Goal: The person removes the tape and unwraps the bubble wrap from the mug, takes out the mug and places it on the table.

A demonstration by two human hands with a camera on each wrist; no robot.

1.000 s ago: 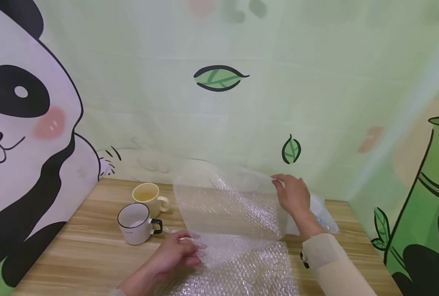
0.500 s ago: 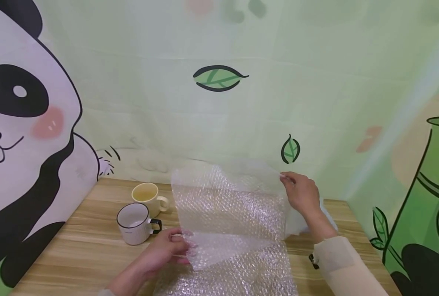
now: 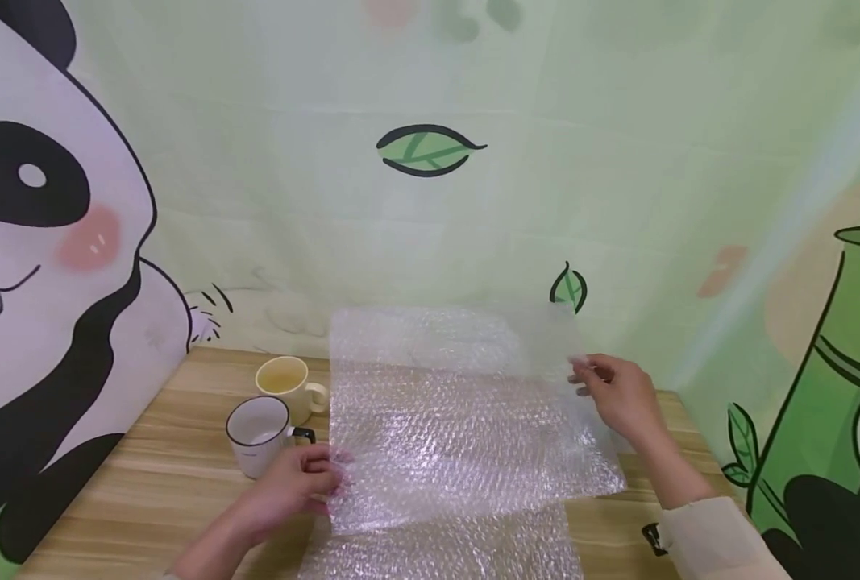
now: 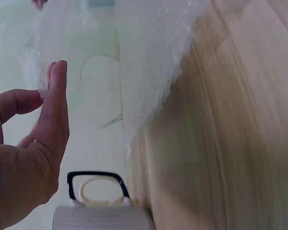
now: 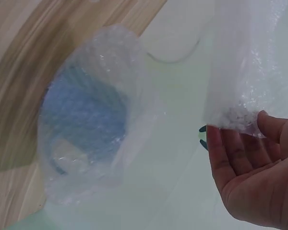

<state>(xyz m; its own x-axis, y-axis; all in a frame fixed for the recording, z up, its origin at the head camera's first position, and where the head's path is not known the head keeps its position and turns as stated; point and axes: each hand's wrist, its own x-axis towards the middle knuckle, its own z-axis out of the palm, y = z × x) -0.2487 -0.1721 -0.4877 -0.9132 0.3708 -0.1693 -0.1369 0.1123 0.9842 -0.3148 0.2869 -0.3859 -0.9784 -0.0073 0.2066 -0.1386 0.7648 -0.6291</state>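
A clear sheet of bubble wrap (image 3: 444,435) is stretched between my two hands above the table. My left hand (image 3: 292,491) pinches its left edge; the left wrist view shows the thumb and fingers of that hand (image 4: 33,143) on either side of the film. At the opposite edge, my right hand (image 3: 621,395) holds the sheet between thumb and fingers, also plain in the right wrist view, where the wrap (image 5: 240,96) hangs from the fingers. Under the raised sheet lies another layer of bubble wrap (image 3: 444,556), its far part covered; whether the two join is hidden.
Left of the wrap stand a white mug (image 3: 255,439) with black rim and handle and, behind it, a cream mug (image 3: 280,379). A blue thing wrapped in bubble wrap (image 5: 86,115) sits at the table's right. A printed cloth (image 3: 430,234) hangs behind the wooden table (image 3: 139,467).
My hands have moved apart, the left one leftward and the right one rightward and slightly down. The sheet, folded and slanting before, is now spread flatter and wider.
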